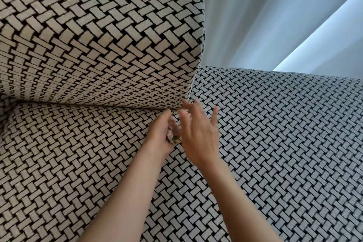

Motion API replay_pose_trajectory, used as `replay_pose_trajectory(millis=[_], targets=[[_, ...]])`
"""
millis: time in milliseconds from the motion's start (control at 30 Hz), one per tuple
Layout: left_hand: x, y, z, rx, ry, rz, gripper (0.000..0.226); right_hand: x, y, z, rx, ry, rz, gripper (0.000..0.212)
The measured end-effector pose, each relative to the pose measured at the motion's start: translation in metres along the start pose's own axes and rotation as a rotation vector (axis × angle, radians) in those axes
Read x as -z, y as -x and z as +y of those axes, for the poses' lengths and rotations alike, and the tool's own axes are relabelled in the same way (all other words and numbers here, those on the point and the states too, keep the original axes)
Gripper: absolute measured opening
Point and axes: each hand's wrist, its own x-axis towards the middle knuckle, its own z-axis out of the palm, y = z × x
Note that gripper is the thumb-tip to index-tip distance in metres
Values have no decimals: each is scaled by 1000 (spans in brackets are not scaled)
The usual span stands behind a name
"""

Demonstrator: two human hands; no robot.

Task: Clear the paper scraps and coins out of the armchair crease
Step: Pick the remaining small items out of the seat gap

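Observation:
The armchair is covered in beige fabric with a black woven-brick pattern. Its crease (pixel 110 105) runs between the back cushion (pixel 98 35) and the seat (pixel 68 163), ending at the corner beside the armrest (pixel 284 124). My left hand (pixel 160 133) is at that corner, curled around a crumpled wad of scraps (pixel 173 137) with something greenish in it. My right hand (pixel 198 131) hovers just to the right, fingers spread and pointing at the corner, holding nothing. No coins show; the inside of the crease is hidden.
Pale grey-white curtains (pixel 265 15) hang behind the armchair at the upper right, with a bright strip of light (pixel 324 41) between them. The seat spreads wide to the left and the armrest top to the right.

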Motion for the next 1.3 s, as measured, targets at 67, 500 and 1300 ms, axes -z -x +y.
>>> replay_pose_trajectory(millis=[67,500,1300], targets=[[4,-4,7,-45,35,83,32,8,-24,11,-127,-7,105,45],[15,-20,29,-9,333,18,38,6,-130,18,310,971,-743,57],[31,-1,25,22,332,12,34,-45,-64,9,-276,366,-167,50]])
